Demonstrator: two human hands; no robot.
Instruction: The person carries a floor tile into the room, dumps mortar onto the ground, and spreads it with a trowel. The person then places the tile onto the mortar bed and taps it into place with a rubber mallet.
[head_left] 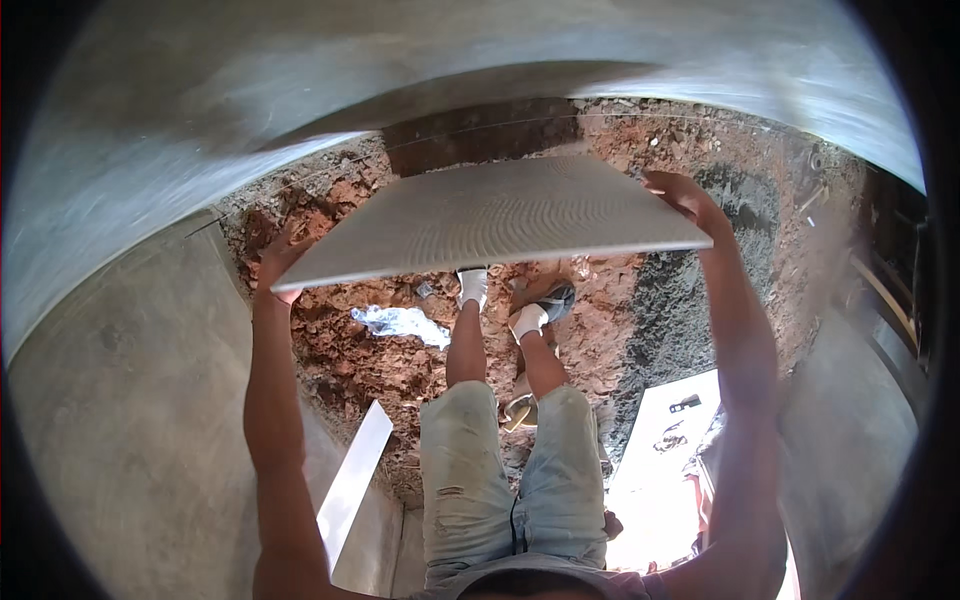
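Note:
A large grey tile (490,215) with curved, combed-looking ridges on its upper face spans the space between my hands. My left hand (284,262) grips its left end, near the closest corner, with fingers partly hidden by the edge. At the right edge, my right hand (680,195) is closed around the tile's side, higher up than the left one. The tile is held off the ground, tilted, above my feet and in front of the wall.
Rough reddish earth (340,370) lies underfoot, with a strip of dark grey grit (680,300) at right. Crumpled clear plastic (402,325) is on the soil. A white panel (357,475) leans at lower left; a sunlit white board (650,450) lies lower right. Smooth grey wall (230,90) curves ahead.

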